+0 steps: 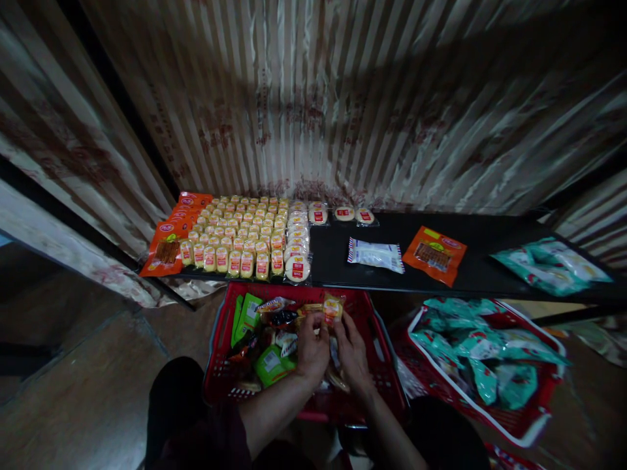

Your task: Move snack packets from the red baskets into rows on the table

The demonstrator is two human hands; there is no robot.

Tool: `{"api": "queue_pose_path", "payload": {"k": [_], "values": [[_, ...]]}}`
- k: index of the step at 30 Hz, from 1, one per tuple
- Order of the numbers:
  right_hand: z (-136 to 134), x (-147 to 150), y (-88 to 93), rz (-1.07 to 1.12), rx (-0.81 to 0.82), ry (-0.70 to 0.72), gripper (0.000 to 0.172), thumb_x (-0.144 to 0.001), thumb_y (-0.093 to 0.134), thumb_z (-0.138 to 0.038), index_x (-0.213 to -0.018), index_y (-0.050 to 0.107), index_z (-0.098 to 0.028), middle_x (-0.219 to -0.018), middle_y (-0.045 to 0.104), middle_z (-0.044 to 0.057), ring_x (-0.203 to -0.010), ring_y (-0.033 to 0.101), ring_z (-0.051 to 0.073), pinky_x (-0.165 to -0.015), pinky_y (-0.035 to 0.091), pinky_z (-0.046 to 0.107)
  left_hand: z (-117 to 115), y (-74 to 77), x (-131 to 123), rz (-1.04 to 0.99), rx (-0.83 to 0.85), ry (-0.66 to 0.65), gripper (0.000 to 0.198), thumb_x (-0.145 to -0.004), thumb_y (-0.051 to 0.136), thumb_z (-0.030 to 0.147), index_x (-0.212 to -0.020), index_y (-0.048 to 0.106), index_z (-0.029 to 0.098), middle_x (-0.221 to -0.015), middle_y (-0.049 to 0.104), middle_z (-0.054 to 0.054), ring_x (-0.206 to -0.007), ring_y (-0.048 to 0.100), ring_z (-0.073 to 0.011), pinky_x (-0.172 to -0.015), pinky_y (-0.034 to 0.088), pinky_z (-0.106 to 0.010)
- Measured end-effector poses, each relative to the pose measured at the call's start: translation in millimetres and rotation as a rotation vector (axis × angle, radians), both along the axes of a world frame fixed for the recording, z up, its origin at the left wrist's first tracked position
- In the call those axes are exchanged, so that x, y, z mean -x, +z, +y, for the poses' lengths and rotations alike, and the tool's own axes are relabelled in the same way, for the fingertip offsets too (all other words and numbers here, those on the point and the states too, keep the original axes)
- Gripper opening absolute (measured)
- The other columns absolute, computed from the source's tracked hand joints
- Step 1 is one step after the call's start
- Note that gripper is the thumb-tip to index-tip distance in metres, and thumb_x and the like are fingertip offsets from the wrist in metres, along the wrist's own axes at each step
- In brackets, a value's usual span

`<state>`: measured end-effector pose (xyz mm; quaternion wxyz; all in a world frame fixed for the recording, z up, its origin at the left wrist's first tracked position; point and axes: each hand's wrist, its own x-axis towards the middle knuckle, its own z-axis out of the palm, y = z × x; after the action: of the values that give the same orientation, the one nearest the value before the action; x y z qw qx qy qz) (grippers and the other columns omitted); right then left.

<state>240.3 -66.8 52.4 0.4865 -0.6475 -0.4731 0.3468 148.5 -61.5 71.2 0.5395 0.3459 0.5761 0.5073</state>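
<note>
A small wrapped cake [333,309], yellow with a red and orange label, is held upright between my fingertips. My left hand [313,349] grips its left side and my right hand [351,352] its right side. Both are over a red plastic basket [220,352] of mixed snacks, including green packets [272,367]. Just behind, on a black shelf [337,254], stand rows of similar wrapped cakes [235,235]. Beside those rows is a column of round wrapped biscuits [297,266] with red labels. The lower parts of some snacks are hidden by my hands.
Orange snack packets [166,245] overlap at the shelf's left end. Farther right lie a white packet [375,254], another orange packet [435,255] and teal packets [551,264]. A second red basket [522,424] with a white rim holds several teal packets. Striped fabric [313,98] hangs behind.
</note>
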Motion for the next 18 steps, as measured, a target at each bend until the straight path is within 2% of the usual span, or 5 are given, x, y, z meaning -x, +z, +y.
{"api": "queue_pose_path", "payload": {"k": [3, 6, 9, 14, 18], "values": [[1, 2, 4.8, 0.056, 0.07, -0.023, 0.055, -0.082, 0.047, -0.056, -0.123, 0.054, -0.02, -0.124, 0.06, 0.011, -0.114, 0.055, 0.025, -0.102, 0.039, 0.041, 4, -1.1, -1, -0.024, -0.004, 0.002, 0.026, -0.068, 0.06, 0.003, -0.087, 0.063, 0.02, -0.095, 0.064, -0.005, -0.094, 0.057, -0.0181, -0.095, 0.04, -0.031], [3, 5, 6.5, 0.101, 0.072, -0.06, 0.058, -0.08, 0.048, -0.058, -0.122, 0.052, -0.018, -0.116, 0.064, 0.012, -0.105, 0.06, 0.025, -0.093, 0.045, 0.04, 6, 1.6, -2, -0.016, -0.001, 0.006, 0.028, -0.066, 0.059, -0.001, -0.086, 0.061, 0.02, -0.093, 0.064, -0.004, -0.093, 0.057, -0.018, -0.093, 0.04, -0.03], [7, 4, 9.1, 0.098, 0.063, -0.102, 0.058, -0.08, 0.048, -0.059, -0.12, 0.053, -0.018, -0.12, 0.062, 0.013, -0.106, 0.059, 0.025, -0.092, 0.046, 0.039, 10, 5.9, -4, 0.012, 0.004, 0.001, 0.027, -0.066, 0.058, -0.002, -0.082, 0.058, 0.02, -0.09, 0.064, -0.004, -0.09, 0.057, -0.0178, -0.09, 0.04, -0.03], [19, 1, 17.2, 0.071, 0.01, -0.102, 0.054, -0.083, 0.045, -0.056, -0.12, 0.054, -0.018, -0.124, 0.06, 0.013, -0.112, 0.056, 0.025, -0.096, 0.042, 0.039, 23, 10.0, -11, 0.01, -0.012, -0.004, 0.023, -0.067, 0.059, 0.001, -0.079, 0.057, 0.02, -0.085, 0.063, -0.003, -0.086, 0.057, -0.0167, -0.086, 0.041, -0.028], [37, -5, 17.4, 0.115, -0.076, -0.127, 0.05, -0.082, 0.05, -0.055, -0.116, 0.052, -0.018, -0.111, 0.062, 0.012, -0.097, 0.061, 0.023, -0.086, 0.048, 0.037, 39, 15.6, -18, 0.057, -0.064, -0.001, 0.019, -0.069, 0.059, 0.004, -0.078, 0.056, 0.02, -0.084, 0.061, -0.003, -0.084, 0.056, -0.0171, -0.084, 0.041, -0.028]]}}
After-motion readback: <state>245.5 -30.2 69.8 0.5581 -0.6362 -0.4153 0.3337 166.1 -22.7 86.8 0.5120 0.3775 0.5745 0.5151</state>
